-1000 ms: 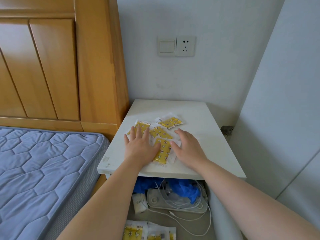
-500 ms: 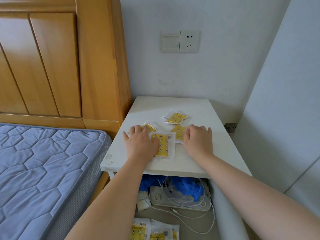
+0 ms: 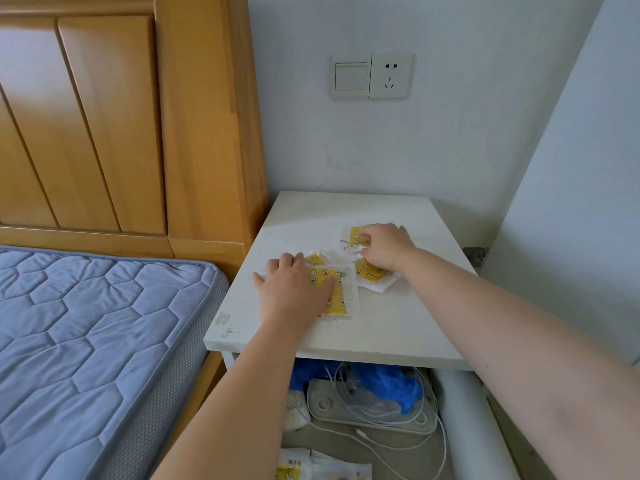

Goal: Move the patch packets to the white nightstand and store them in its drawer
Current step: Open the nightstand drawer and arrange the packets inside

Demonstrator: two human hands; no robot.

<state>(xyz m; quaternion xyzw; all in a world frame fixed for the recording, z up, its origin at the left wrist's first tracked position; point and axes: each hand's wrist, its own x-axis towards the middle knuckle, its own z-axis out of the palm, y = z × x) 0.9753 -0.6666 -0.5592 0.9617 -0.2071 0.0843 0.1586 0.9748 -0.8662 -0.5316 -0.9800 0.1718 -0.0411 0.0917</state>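
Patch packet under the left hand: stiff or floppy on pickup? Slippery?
Probably floppy and light: the patch packet is a thin flat sachet, and the neighbouring packet by the right hand has crumpled edges. Likely hard to pinch: it lies flush on the smooth nightstand top under the left hand, so it may slide rather than lift.

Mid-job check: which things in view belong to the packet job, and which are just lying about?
Job: yellow patch packets on top, white nightstand, its open drawer, packets already inside.
Lying about: crumpled blue plastic, white cables, blue quilted mattress, wall socket.
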